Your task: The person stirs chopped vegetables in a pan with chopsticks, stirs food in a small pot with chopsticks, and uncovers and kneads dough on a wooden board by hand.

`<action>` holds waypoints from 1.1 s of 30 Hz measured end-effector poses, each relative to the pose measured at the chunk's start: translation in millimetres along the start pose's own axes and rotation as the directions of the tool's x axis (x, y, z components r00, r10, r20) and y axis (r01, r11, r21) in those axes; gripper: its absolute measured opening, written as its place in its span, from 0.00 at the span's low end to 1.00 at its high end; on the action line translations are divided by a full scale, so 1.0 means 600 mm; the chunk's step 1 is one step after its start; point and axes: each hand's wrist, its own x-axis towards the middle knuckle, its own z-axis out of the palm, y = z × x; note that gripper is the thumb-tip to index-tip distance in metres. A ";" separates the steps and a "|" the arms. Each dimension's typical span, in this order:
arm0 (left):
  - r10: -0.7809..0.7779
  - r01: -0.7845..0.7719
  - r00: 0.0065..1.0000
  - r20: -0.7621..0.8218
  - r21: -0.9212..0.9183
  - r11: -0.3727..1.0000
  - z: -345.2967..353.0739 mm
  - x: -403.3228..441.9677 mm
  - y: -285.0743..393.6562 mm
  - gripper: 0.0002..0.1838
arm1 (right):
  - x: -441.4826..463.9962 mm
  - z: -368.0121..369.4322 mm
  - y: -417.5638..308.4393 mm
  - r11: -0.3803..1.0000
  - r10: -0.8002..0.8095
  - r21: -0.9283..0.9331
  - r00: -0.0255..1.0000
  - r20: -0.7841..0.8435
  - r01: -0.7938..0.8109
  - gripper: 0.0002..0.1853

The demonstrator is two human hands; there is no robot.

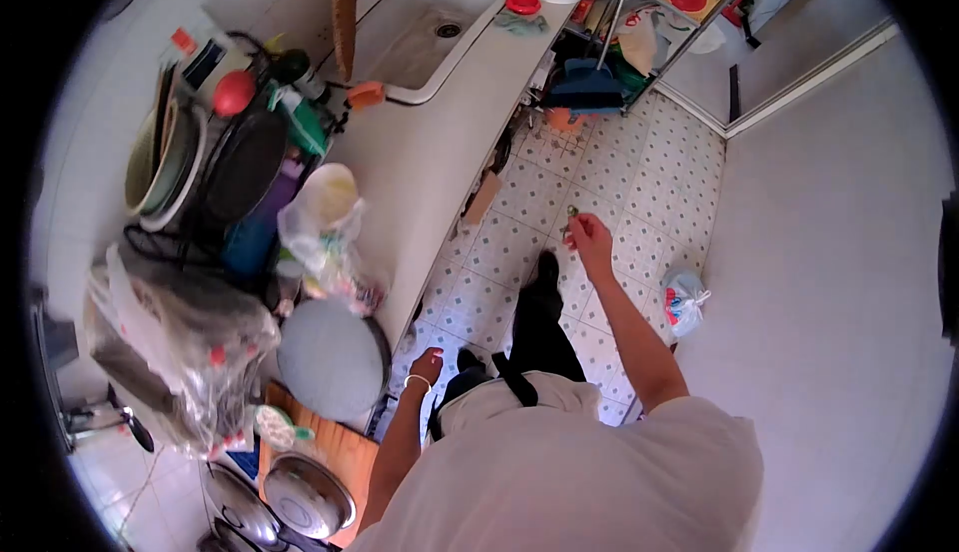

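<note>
My right hand (590, 239) is held out over the tiled floor, its fingers pinched on a small green thing (572, 211). That piece sticks out past the fingertips and is too small to name. Low beside the counter edge hangs my left hand (428, 364), with a pale band round the wrist. Its fingers are curled in and no object shows in them. The closest thing to it is a round grey lid or board (334, 357) at the counter's end.
A counter (430, 162) with a sink (425, 27) runs along the left. On it stand a dish rack with pans (245, 162) and plastic bags (325, 217). A blue dustpan (584, 87) is ahead; a tied bag (683, 302) lies by the right wall.
</note>
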 end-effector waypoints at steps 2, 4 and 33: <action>-0.103 0.102 0.994 -0.030 -0.051 0.994 -0.017 0.044 0.052 0.15 | 0.144 -0.005 -0.001 0.998 -0.001 -0.057 1.000 0.023 0.002 0.09; -0.199 0.199 0.980 -0.004 -0.006 0.980 0.008 0.087 0.045 0.16 | 0.302 -0.003 0.007 0.994 -0.054 -0.093 0.999 -0.009 0.053 0.09; -0.891 0.390 0.427 -0.156 -0.857 0.337 0.287 0.084 0.490 0.17 | 0.501 -0.048 0.281 0.651 0.250 -0.045 -0.158 0.955 0.758 0.07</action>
